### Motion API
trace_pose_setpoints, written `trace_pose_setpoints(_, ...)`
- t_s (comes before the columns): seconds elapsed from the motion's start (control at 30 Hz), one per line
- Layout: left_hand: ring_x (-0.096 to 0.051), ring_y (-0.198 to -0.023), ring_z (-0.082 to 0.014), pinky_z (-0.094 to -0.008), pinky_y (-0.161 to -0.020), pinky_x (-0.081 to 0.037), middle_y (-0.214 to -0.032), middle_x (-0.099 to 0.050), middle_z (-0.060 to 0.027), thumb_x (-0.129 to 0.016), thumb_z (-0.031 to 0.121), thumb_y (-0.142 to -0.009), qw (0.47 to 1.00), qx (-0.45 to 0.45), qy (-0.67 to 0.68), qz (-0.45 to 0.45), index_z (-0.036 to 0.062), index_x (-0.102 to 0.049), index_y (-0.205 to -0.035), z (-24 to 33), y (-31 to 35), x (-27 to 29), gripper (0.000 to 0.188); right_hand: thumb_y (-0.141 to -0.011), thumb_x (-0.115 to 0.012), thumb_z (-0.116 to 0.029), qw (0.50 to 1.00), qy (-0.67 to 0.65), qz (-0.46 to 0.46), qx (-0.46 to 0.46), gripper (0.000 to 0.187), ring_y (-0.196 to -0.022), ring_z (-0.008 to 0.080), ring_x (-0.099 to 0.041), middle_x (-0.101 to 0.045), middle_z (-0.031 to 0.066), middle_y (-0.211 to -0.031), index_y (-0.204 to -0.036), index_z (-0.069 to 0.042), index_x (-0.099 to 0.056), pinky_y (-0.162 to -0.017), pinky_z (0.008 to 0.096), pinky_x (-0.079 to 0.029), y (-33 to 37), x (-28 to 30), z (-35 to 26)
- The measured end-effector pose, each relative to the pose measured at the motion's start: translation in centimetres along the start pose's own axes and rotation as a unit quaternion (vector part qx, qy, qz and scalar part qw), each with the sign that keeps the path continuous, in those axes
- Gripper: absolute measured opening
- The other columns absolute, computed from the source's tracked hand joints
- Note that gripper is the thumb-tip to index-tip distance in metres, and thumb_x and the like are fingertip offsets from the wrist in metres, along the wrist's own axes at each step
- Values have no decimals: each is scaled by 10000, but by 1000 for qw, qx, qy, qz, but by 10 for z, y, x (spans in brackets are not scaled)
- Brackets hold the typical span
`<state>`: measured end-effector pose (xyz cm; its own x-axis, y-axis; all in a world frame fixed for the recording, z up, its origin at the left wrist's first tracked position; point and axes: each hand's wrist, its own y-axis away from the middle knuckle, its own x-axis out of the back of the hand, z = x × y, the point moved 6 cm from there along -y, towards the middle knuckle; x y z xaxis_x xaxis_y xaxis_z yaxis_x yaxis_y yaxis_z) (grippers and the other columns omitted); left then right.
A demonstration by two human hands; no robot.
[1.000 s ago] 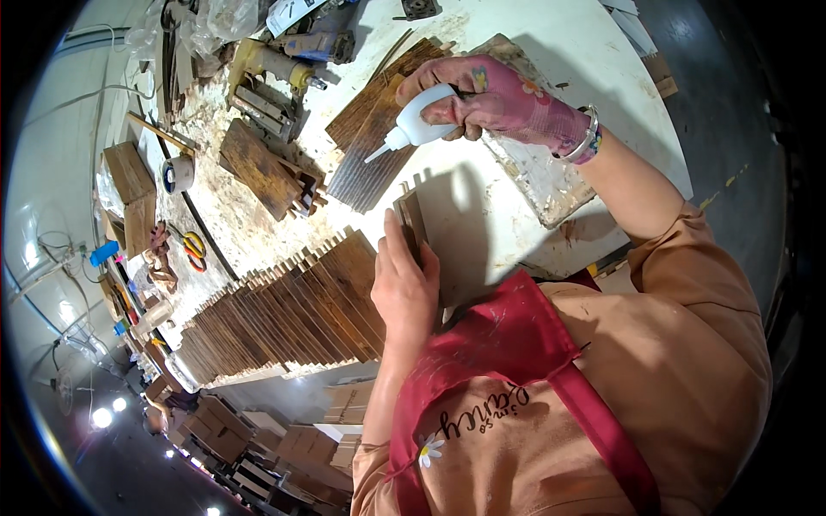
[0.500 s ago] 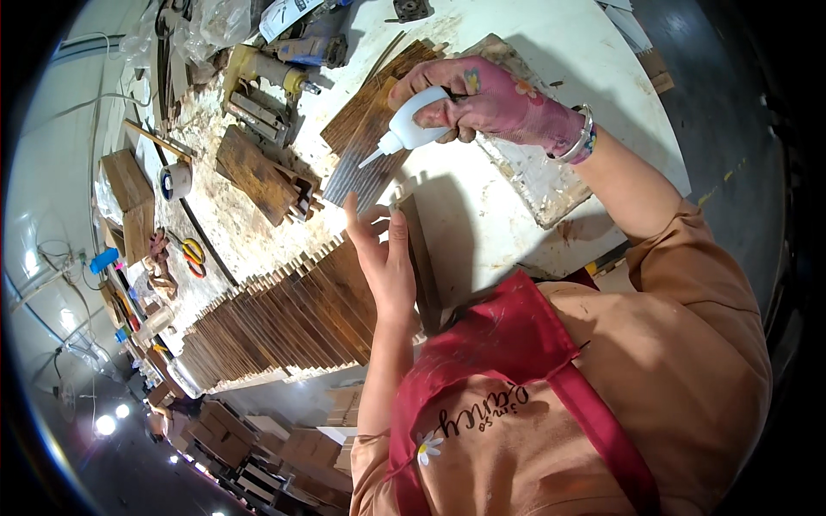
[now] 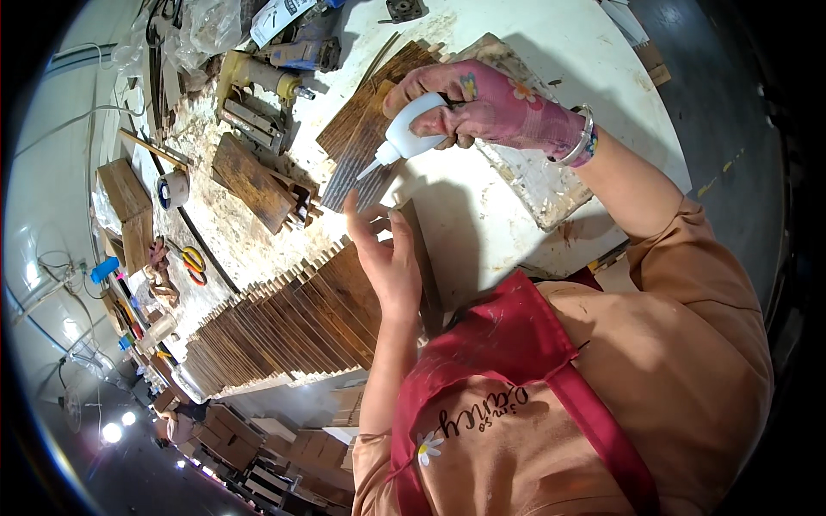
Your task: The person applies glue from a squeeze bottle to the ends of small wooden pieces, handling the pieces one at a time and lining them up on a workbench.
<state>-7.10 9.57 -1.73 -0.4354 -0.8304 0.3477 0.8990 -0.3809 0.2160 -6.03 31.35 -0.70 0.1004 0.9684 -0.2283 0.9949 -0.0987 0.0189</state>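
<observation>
My right hand (image 3: 482,103), in a stained pink flowered glove, is closed around a white squeeze bottle (image 3: 413,127). The bottle's thin nozzle tilts down and left over a dark grooved wood board (image 3: 361,163). Bare and ungloved, my left hand (image 3: 389,262) has its index finger stretched toward that board's near end and its thumb apart; the other fingers are partly curled and hidden. Below and left of it stands a long row of dark wooden slats (image 3: 284,322) with pale pegs along their far ends. A thicker board (image 3: 419,258) stands just right of my left hand.
A yellowish nail gun (image 3: 258,82) and a blue tool (image 3: 301,56) lie at the far left. Nearer are a wooden block (image 3: 254,185), a tape roll (image 3: 174,189) and scissors (image 3: 194,262). A stained flat slab (image 3: 542,185) lies under my right wrist.
The bottle's nozzle has dipped slightly toward my left hand, with my right hand still gripping it. My left hand has shifted only a little, and the view has moved slightly.
</observation>
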Motion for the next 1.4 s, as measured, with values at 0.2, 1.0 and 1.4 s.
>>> trace_pose_setpoints(0.2, -520, -843, -132, -269, -773, -440, -967, -542, -66, -551, 11, -869, 998, -6, -57, -17, 41, -301, -1414, 1, -9, 5, 601, -762, -733, -248, 999, -4, 0, -37, 387, -724, 2, -540, -613, -13, -936, -1057, -75, -552, -541, 165, -505, 2, 0, -1)
trace_pose_setpoints(1.0, -516, -780, -65, -186, -597, -420, -1006, -584, -17, -645, 79, -853, 964, 99, -14, -247, 112, -354, -1425, 7, -42, 12, 643, -898, -636, -182, 999, -1, 8, -53, 281, -688, 6, -563, -657, -2, -964, -1154, -66, -631, -510, 152, -457, -2, 5, -2)
trace_pose_setpoints(1.4, -522, -785, -53, -179, -606, -436, -986, -581, -2, -694, 104, -835, 939, 139, 20, -313, 126, -338, -1445, 5, -53, 12, 706, -919, -593, -177, 977, -210, 30, -36, 323, -812, 44, -608, -650, 21, -1026, -1218, -55, -585, -581, 169, -488, -6, 20, 2)
